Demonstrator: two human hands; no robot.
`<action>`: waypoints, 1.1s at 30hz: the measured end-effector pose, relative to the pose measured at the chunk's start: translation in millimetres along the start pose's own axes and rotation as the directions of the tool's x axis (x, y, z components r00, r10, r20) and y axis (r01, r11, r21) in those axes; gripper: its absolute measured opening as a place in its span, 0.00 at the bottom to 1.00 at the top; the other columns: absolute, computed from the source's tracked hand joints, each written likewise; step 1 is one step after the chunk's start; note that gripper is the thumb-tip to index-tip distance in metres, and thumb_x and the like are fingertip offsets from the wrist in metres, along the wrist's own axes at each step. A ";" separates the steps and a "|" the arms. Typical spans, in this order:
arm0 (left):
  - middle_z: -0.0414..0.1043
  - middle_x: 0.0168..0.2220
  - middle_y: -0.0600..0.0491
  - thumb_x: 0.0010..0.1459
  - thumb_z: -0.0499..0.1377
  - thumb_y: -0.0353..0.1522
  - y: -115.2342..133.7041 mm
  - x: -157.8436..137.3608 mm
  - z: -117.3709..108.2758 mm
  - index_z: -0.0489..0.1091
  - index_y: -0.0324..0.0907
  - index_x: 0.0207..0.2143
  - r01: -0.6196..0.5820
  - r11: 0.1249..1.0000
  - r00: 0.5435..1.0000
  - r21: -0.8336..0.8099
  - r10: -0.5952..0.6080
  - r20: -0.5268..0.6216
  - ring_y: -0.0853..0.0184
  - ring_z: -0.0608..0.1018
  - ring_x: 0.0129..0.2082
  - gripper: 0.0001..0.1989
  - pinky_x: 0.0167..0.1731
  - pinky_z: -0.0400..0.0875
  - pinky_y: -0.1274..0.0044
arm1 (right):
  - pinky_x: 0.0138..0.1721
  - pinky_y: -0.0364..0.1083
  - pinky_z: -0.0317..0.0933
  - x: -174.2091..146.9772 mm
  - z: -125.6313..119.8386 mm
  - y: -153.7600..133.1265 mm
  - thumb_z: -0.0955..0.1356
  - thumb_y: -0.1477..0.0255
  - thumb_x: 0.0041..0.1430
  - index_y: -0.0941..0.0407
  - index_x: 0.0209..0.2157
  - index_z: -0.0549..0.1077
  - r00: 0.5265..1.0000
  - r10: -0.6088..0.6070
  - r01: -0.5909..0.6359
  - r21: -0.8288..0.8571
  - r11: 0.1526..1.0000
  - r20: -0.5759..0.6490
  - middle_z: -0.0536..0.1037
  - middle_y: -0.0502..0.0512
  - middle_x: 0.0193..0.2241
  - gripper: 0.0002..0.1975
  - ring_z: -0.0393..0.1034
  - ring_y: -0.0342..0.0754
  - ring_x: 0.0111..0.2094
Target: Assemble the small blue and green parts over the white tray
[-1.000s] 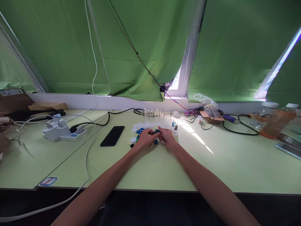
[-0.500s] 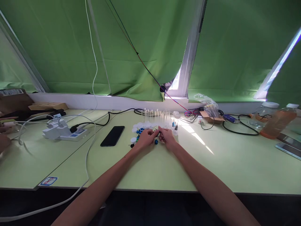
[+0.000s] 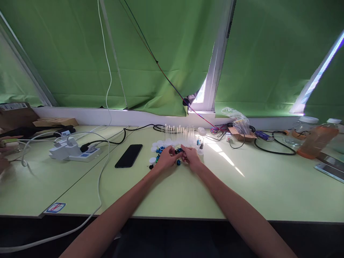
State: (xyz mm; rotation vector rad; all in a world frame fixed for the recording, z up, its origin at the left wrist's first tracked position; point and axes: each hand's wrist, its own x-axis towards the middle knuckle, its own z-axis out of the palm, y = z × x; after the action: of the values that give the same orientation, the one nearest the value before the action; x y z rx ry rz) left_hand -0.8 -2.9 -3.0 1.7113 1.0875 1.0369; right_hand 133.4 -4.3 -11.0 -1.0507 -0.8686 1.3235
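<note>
My left hand (image 3: 166, 158) and my right hand (image 3: 190, 156) meet over the middle of the pale green table (image 3: 172, 193), fingertips pinched together on a small blue piece (image 3: 179, 151) held between them. Around the hands lie several small blue beads (image 3: 159, 150) and white round caps (image 3: 153, 147). Behind them stands a row of clear small tubes (image 3: 178, 130), and a small vial (image 3: 201, 137) with a white cap stands just right of my right hand. What exactly sits between the fingers is too small to make out.
A black phone (image 3: 128, 155) lies left of the hands. A white power strip (image 3: 72, 151) with cables sits farther left. Another person's hand (image 3: 4, 157) shows at the left edge. Cables, a small box with a plastic bag (image 3: 240, 123), bottles (image 3: 316, 139) and a second phone (image 3: 329, 171) lie at right.
My hands stay almost in place, the fingers working slightly on the small blue piece. The other person's hand at the left edge has shifted a little.
</note>
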 end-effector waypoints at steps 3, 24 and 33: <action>0.62 0.16 0.61 0.44 0.67 0.49 -0.9 0.8 -0.6 0.56 0.44 0.25 0.010 0.999 1.000 -0.032 -0.010 0.020 0.74 0.64 0.12 0.25 0.15 0.57 0.79 | 0.13 0.39 0.50 0.1 -0.1 0.0 0.71 0.64 0.55 0.55 0.15 0.58 1.000 0.003 -0.003 0.006 1.000 0.009 0.59 0.44 0.10 0.23 0.55 0.37 0.12; 0.64 0.16 0.54 0.48 0.62 0.55 -8.8 8.6 0.9 0.62 0.40 0.18 0.159 0.977 0.982 -0.145 -0.141 0.124 0.73 0.67 0.15 0.27 0.15 0.58 0.79 | 0.14 0.39 0.49 1.4 -1.1 0.3 0.71 0.66 0.54 0.56 0.17 0.61 0.999 -0.030 0.028 0.047 0.998 0.030 0.58 0.42 0.11 0.19 0.55 0.37 0.13; 0.61 0.16 0.56 0.48 0.60 0.57 -4.2 7.4 2.9 0.61 0.41 0.20 0.149 0.963 0.986 -0.223 -0.128 0.106 0.73 0.66 0.15 0.28 0.15 0.56 0.79 | 0.14 0.40 0.49 -1.2 1.2 -3.3 0.72 0.67 0.52 0.55 0.17 0.59 1.000 -0.010 0.010 0.055 0.998 -0.006 0.58 0.43 0.11 0.20 0.55 0.38 0.13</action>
State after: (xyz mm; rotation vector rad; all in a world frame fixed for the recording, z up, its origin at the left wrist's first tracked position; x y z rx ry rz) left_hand 3.0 4.6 -6.3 1.4605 0.9739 0.9486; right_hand 133.3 -5.2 -7.4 -1.0058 -0.8273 1.3281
